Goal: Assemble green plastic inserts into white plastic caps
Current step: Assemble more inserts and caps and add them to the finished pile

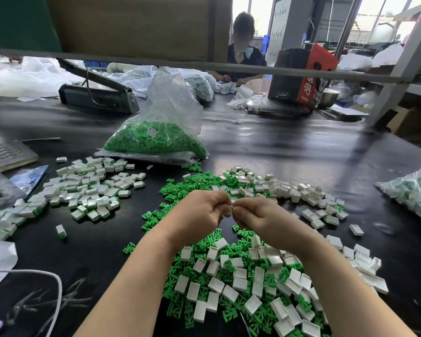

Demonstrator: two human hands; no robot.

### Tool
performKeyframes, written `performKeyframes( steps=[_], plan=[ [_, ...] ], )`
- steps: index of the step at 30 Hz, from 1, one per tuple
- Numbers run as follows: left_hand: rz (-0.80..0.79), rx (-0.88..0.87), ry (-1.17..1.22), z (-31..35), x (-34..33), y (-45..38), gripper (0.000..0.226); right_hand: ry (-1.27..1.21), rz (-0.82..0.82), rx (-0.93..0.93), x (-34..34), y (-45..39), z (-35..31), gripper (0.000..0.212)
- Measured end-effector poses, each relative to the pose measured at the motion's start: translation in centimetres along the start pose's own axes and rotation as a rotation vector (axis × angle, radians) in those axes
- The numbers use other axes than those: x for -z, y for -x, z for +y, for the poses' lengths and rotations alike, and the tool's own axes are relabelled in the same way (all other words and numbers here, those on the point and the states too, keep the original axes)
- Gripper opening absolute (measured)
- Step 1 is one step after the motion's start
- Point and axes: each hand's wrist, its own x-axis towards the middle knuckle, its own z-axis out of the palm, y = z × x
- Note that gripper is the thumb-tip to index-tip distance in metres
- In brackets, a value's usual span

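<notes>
My left hand (199, 212) and my right hand (255, 218) meet above the table's middle, fingertips together. Between them they pinch one small white cap (229, 209); whether a green insert sits in it is hidden by the fingers. Under my forearms lies a mixed heap of loose green inserts (195, 188) and empty white caps (238, 283). More empty white caps (289, 190) spread to the right. A pile of assembled caps (88, 188), white with green showing, lies at the left.
A clear bag of green inserts (156, 139) stands behind the heap. Another bag of parts (416, 193) lies at the right edge. A heat sealer (97, 93), a red and black box (301, 74) and a seated person (243, 45) are across the black table. A white cord (56, 288) lies near left.
</notes>
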Motion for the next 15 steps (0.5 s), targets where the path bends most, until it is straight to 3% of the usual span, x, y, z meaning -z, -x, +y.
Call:
performKeyframes(
  steps=[10,15],
  plan=[
    [-0.015,-0.016,-0.028,0.14,0.09,0.1,0.026,0.061,-0.035,0.003,0.27,0.19,-0.12,0.032],
    [-0.004,0.013,0.084,-0.04,0.09,0.23,0.026,0.037,-0.016,-0.005,0.28,0.14,0.0,0.034]
  ],
)
